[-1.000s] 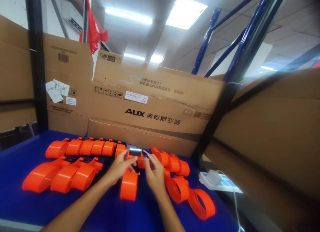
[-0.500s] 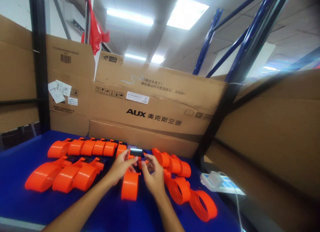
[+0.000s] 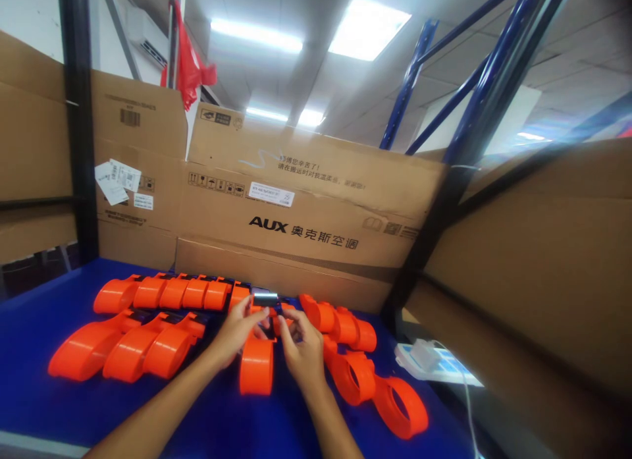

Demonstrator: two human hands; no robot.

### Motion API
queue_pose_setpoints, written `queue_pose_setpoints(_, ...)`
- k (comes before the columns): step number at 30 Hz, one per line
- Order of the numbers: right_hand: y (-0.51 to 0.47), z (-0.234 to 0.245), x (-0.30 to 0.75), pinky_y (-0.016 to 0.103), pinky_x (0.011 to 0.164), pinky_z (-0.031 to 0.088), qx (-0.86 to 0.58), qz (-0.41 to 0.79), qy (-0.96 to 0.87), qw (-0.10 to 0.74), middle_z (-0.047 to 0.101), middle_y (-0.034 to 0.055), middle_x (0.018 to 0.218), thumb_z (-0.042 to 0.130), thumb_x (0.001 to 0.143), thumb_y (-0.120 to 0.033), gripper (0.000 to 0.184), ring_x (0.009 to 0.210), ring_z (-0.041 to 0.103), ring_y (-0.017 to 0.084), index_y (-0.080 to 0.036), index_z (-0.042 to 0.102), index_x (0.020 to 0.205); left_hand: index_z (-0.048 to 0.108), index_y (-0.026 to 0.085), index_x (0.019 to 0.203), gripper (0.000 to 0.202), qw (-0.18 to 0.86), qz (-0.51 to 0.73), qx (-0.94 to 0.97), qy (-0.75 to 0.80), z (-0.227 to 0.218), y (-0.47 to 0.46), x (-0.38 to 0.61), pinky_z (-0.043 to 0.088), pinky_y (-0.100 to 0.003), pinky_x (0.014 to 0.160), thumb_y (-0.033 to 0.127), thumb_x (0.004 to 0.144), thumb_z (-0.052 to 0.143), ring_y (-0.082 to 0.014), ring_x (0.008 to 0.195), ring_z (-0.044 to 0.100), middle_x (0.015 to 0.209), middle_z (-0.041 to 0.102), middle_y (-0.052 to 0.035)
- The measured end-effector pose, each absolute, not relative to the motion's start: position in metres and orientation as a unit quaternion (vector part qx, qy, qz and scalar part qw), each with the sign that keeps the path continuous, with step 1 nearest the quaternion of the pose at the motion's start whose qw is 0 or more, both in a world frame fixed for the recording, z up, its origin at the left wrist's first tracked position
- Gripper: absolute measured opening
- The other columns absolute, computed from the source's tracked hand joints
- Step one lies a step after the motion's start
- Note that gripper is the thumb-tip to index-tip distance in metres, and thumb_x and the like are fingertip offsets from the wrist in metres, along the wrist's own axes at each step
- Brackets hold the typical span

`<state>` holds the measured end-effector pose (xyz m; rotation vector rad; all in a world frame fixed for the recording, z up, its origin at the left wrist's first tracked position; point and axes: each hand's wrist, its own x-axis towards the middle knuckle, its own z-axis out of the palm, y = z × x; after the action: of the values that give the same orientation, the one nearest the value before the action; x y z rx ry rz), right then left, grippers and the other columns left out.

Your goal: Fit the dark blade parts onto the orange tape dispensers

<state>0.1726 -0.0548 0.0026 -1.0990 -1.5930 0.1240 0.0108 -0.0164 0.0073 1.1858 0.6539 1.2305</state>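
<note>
An orange tape dispenser (image 3: 257,367), a wide plastic loop with a dark head and a silvery toothed strip, is held above the blue tabletop in front of me. My left hand (image 3: 241,328) grips its head from the left, thumb across the front. My right hand (image 3: 302,344) has thumb and fingers bent close together at the right end of the head; what lies between those fingertips is mostly hidden. Similar dispensers with black ends (image 3: 168,346) stand in two rows on the left. More orange loops (image 3: 401,406) lie on the right, with little or no black showing.
Cardboard panels (image 3: 306,222) wall the back and sides of the blue table (image 3: 197,419). A dark upright post (image 3: 419,248) rises at the back right. Beside it lies a white power strip (image 3: 439,363) with a plug and a cable (image 3: 470,406).
The dispenser's head has shifted slightly left and tilted, so its toothed strip shows a bit differently. Both hands keep nearly the same place, and the surrounding loops have not moved.
</note>
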Motion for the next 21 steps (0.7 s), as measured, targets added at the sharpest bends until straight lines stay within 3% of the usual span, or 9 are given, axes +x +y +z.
queue_pose_setpoints(10,-0.0545,0.0017,0.1719,0.024,0.045,0.045,-0.468,0.035,-0.674,0.570,0.063,-0.0010,0.056,0.059,0.092,-0.039,0.028,0.044,0.054,0.014,-0.019,0.072,0.106,0.064,0.015,0.106,0.047,0.629,0.535,0.486,0.286,0.0079,-0.0160,0.0105,0.048,-0.024,0.055,0.043,0.071,0.080,-0.0138,0.052,0.064,0.071,0.069,-0.0031)
queue_pose_setpoints(13,-0.0545,0.0015,0.1721,0.026,0.047,0.050,-0.462,0.028,-0.679,0.569,0.070,0.0020,0.064,0.058,0.092,-0.037,0.029,0.046,0.058,0.014,-0.020,0.073,0.111,0.064,0.016,0.103,0.044,0.646,0.539,0.466,0.274,0.0087,-0.0171,0.0109,0.048,-0.024,0.055,0.041,0.071,0.080,-0.0137,0.053,0.063,0.071,0.069,-0.0029)
queue_pose_setpoints(17,-0.0559,0.0041,0.1712,0.032,0.066,0.061,-0.437,0.019,-0.691,0.575,0.078,0.0076,0.094,0.056,0.092,-0.030,0.030,0.070,0.073,0.021,-0.023,0.072,0.117,0.064,0.015,0.093,0.036,0.676,0.540,0.435,0.247,0.0106,-0.0193,0.0109,0.048,-0.023,0.055,0.038,0.071,0.081,-0.0128,0.055,0.062,0.070,0.069,-0.0031)
queue_pose_setpoints(21,-0.0573,0.0059,0.1708,0.039,0.088,0.060,-0.410,0.009,-0.711,0.572,0.075,0.0078,0.112,0.054,0.092,-0.023,0.034,0.098,0.074,0.025,-0.026,0.070,0.122,0.063,0.015,0.085,0.028,0.685,0.544,0.422,0.237,0.0116,-0.0202,0.0104,0.048,-0.022,0.056,0.034,0.072,0.080,-0.0112,0.053,0.060,0.068,0.068,-0.0023)
